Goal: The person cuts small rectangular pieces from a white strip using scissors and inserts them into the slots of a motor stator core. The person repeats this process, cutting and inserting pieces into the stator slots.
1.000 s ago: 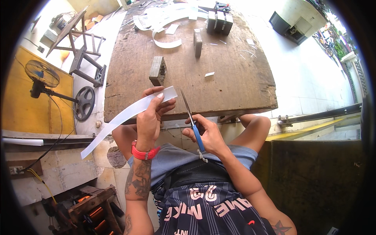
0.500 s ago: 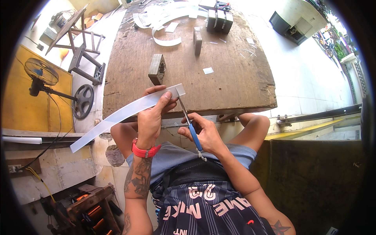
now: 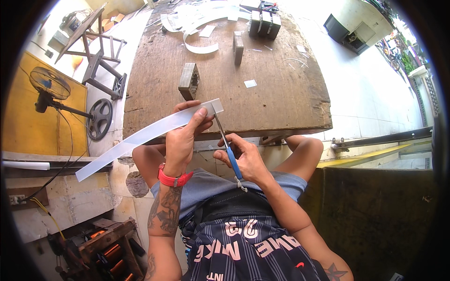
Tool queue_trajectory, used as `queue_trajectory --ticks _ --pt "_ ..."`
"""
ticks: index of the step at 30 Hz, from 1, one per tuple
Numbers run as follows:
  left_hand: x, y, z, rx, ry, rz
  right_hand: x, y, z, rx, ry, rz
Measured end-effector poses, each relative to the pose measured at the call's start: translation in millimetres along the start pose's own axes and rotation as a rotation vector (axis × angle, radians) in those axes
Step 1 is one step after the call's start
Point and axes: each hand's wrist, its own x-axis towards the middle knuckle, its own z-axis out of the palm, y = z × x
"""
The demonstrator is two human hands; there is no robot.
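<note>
Between the thumb and fingers of my left hand [image 3: 190,124] is a long translucent white plastic strip [image 3: 145,134], its far tail hanging down to the left. My right hand [image 3: 244,158] grips scissors [image 3: 232,158] with blue handles. Their blades meet the strip near its right end, just beyond my left thumb. Both hands are over my lap at the table's near edge. On the wooden table [image 3: 276,98] ahead stand a metal block with a slotted opening [image 3: 188,81] and a second upright block [image 3: 238,48]. A small white cut piece [image 3: 250,84] lies to their right.
Loose white strips [image 3: 201,48] lie curled at the table's far side, beside a group of dark metal blocks [image 3: 265,25]. A standing fan [image 3: 50,84] and a wooden bench [image 3: 101,75] are on the left. Spools of copper-coloured wire [image 3: 112,253] sit at lower left.
The strip's hanging tail has swung slightly farther left. My hands and the scissors keep nearly the same position on the strip.
</note>
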Motion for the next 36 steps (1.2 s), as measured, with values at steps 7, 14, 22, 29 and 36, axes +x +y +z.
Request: queue_trajectory --ticks 7,14,22,29,36 --pt "-3 -3 -3 0.021 -0.002 -0.035 1 -1 2 0.016 0.014 0.000" --pt "-3 4 -4 -0.084 0.014 -0.021 1 -1 1 0.093 -0.030 0.072" --pt "-1 9 -1 0.024 0.050 0.037 -3 -2 -2 -0.040 -0.016 -0.047" --pt "-3 1 0 0.033 0.029 0.036 -2 -4 0 -0.011 -0.019 -0.006" --pt "-3 0 0 0.036 0.030 0.037 -1 -4 0 -0.041 -0.011 -0.013"
